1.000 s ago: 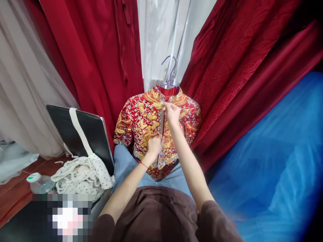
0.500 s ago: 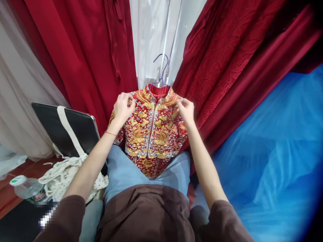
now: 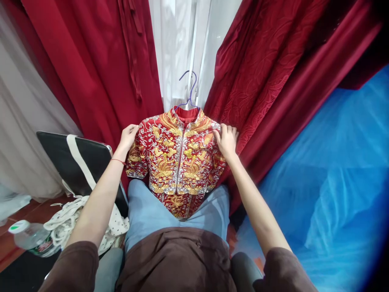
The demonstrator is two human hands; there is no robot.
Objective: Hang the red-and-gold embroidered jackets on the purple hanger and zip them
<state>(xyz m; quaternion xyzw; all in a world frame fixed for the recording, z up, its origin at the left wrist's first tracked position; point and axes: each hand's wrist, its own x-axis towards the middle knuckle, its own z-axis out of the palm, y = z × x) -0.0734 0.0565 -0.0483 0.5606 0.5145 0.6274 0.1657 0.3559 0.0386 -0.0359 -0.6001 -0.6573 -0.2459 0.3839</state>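
Note:
A red jacket (image 3: 164,158) with dense gold and silver embroidery rests upright against my lap, its stand collar at the top and its front edges meeting down the middle. From the collar rises the hook of a purple hanger (image 3: 193,87). My left hand (image 3: 128,137) pinches the jacket's shoulder edge at the left, fingers closed. At the opposite shoulder my right hand (image 3: 227,141) grips the cloth, thumb in front and the other fingers over the outer edge. More matching embroidered cloth (image 3: 180,205) shows below the jacket's hem, between my thighs.
Red curtains (image 3: 100,61) hang on both sides, with white sheer cloth (image 3: 170,48) between them. Blue tulle (image 3: 334,182) fills the right. At the left are a black panel with a white strap (image 3: 54,158), a dotted white cloth bag (image 3: 118,221) and a plastic bottle (image 3: 33,239).
My hands have moved apart, from the upper chest out to the shoulder edges. The left hand went left and down; the right hand shifted slightly outward. The left shoulder is now uncovered.

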